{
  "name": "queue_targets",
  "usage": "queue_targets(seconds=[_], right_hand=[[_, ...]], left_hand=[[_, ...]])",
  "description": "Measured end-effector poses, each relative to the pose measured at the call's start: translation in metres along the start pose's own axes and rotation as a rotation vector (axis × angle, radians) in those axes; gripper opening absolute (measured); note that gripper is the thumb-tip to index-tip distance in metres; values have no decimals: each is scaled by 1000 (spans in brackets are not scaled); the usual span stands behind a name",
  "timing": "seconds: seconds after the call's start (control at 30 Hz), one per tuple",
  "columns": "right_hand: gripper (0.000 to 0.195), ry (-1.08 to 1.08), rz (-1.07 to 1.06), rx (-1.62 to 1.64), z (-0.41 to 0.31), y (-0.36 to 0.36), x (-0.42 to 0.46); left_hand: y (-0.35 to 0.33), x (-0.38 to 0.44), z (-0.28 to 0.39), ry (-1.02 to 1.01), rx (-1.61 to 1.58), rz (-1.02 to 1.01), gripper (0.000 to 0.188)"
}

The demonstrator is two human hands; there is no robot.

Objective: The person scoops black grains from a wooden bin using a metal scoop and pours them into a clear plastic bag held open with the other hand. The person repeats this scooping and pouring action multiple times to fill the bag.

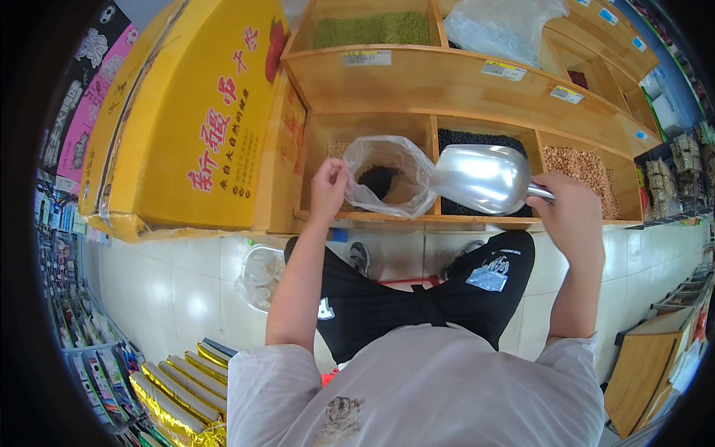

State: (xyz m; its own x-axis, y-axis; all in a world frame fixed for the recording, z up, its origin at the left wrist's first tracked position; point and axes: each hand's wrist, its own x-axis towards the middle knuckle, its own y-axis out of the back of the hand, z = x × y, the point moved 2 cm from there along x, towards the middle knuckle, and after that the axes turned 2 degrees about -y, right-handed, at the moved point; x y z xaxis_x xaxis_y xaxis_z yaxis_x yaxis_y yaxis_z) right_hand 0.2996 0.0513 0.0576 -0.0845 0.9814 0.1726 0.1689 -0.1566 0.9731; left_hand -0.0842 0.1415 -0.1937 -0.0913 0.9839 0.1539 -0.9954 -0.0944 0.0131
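My left hand pinches the left rim of a clear plastic bag, whose mouth faces up. Dark contents lie inside it. The bag rests over the left front compartment, hiding most of the pale grains there. In my right hand is the handle of a shiny metal scoop, held level with its tip at the bag's right rim. Beneath the scoop, black beans fill the middle compartment, partly covered from view. Whether the scoop carries anything cannot be told.
A large yellow carton stands left of the wooden bin. Peanut-like kernels occupy the right compartment; green beans and a plastic sheet are in the upper tier. A white basket sits on the floor beside my legs.
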Motion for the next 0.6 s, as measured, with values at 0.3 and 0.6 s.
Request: queue_targets(seconds=[0.3, 0.6], right_hand=[[26, -278, -61, -48, 97, -63, -5], [27, -367, -133, 176, 108, -181, 17]], left_hand=[[0, 2, -4, -2, -3, -24, 3], [-1, 1, 2, 18, 30, -16, 4]])
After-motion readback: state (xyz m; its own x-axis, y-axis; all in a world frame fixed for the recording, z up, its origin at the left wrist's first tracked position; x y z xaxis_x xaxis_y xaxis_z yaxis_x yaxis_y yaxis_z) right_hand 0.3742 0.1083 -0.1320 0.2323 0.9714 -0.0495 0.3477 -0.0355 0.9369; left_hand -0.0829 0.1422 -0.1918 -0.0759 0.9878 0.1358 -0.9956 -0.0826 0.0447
